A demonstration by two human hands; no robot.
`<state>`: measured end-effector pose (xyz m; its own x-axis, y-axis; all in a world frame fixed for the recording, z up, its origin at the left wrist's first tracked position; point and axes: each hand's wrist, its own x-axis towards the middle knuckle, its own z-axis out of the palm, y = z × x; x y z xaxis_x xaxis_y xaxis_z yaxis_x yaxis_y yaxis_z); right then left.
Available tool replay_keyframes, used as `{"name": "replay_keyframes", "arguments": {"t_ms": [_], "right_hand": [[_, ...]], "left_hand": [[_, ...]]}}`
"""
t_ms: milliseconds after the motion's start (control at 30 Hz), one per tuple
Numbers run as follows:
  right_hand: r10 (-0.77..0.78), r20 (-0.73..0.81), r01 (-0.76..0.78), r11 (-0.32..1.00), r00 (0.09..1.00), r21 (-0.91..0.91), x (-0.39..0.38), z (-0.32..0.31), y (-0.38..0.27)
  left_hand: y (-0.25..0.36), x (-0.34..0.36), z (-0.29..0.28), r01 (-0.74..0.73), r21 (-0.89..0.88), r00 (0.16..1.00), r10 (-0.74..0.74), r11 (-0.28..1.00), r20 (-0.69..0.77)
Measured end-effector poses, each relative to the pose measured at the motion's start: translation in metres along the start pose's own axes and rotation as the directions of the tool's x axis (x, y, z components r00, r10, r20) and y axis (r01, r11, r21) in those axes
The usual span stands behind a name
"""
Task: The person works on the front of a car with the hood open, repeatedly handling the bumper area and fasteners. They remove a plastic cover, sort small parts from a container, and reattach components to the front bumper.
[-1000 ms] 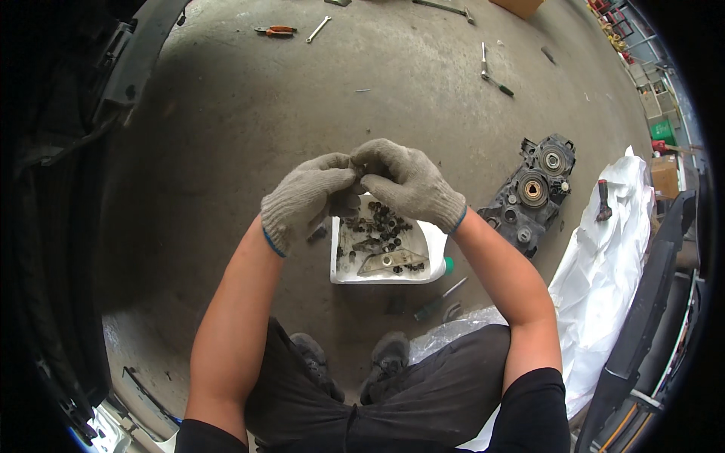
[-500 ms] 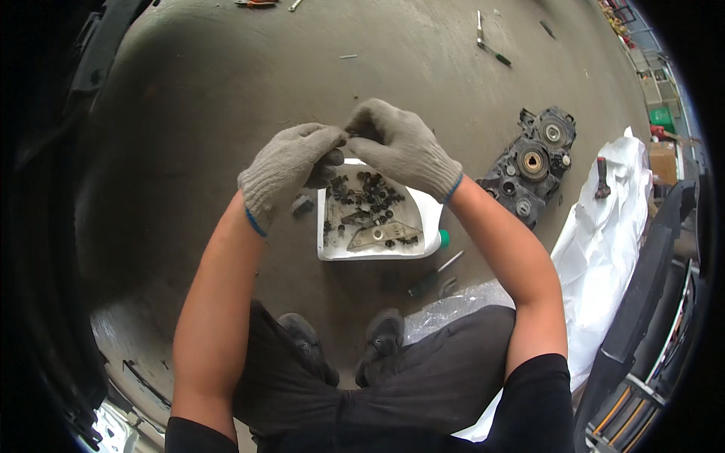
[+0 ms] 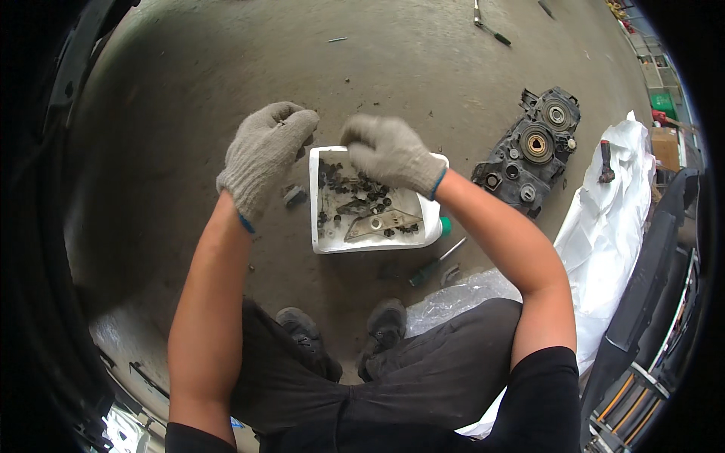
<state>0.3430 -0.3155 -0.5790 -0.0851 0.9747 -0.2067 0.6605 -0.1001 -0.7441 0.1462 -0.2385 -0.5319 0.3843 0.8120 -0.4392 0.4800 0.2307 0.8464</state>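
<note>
Grey knit gloves cover both of my hands. My left hand (image 3: 264, 155) is raised just beyond the left edge of a cut-open white plastic jug (image 3: 362, 248); its fingers are curled closed, and whatever they pinch is hidden. Over the jug's far side hovers my right hand (image 3: 396, 155), its fingers bent and smeared by motion, so their grip does not show. Inside the jug lie several small dark clips and screws (image 3: 368, 189) and a flat tan bracket (image 3: 393, 220) with a hole. A green cap (image 3: 445, 226) closes the jug's spout at the right.
A black headlamp housing (image 3: 521, 170) lies on the floor to the right. Beside it, white plastic sheeting (image 3: 604, 204) bears a dark-handled tool (image 3: 606, 162). A screwdriver (image 3: 427, 273) rests near my feet, a small grey block (image 3: 295, 197) left of the jug, a ratchet (image 3: 492, 32) far off.
My hands, which met above the jug's far edge, have parted. The left has moved left; the right has come nearer over the jug. The view has shifted slightly.
</note>
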Motion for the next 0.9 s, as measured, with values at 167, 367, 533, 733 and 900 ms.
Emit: {"name": "replay_keyframes", "arguments": {"t_ms": [167,367,533,733,900], "right_hand": [[0.23,0.4,-0.031,0.895,0.887,-0.445,-0.021,0.064,0.038],[0.156,0.274,0.019,0.839,0.949,-0.544,-0.001,0.115,0.045],[0.182,0.324,0.08,0.754,0.928,-0.651,0.017,0.143,0.064],[0.234,0.44,0.1,0.783,0.867,-0.614,0.018,0.137,0.061],[0.062,0.313,0.119,0.842,0.948,-0.527,-0.017,0.115,0.053]], "left_hand": [[-0.003,0.002,0.0,-0.017,0.151,1.0,0.015,0.988,0.018],[0.002,-0.005,0.002,-0.042,0.358,0.999,0.048,0.933,-0.009],[0.0,-0.01,-0.005,-0.031,0.395,0.998,0.051,0.918,-0.039],[-0.002,-0.013,-0.006,-0.039,0.388,0.995,0.071,0.921,-0.069],[-0.006,-0.002,-0.003,-0.051,0.379,0.997,0.067,0.924,-0.031]]}}
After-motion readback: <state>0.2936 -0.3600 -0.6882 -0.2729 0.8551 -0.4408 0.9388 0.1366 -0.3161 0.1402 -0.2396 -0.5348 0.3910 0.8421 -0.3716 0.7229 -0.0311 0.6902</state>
